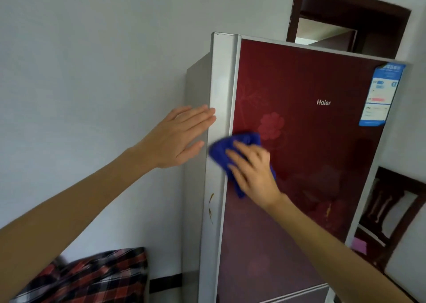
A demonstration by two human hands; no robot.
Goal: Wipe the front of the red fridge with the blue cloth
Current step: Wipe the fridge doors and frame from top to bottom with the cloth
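The red fridge (306,155) stands upright before me, its glossy dark-red door printed with pale flowers and framed in silver. My right hand (253,171) presses the bunched blue cloth (232,146) flat against the left part of the door, near the silver edge strip. My left hand (182,137) lies flat with fingers together against the fridge's grey left side, holding nothing. Part of the cloth is hidden under my right palm.
A blue and white label (380,95) is stuck at the door's upper right. A white wall (92,72) is to the left, a dark doorway (345,24) behind, a wooden chair (391,210) to the right, and plaid fabric (92,277) at lower left.
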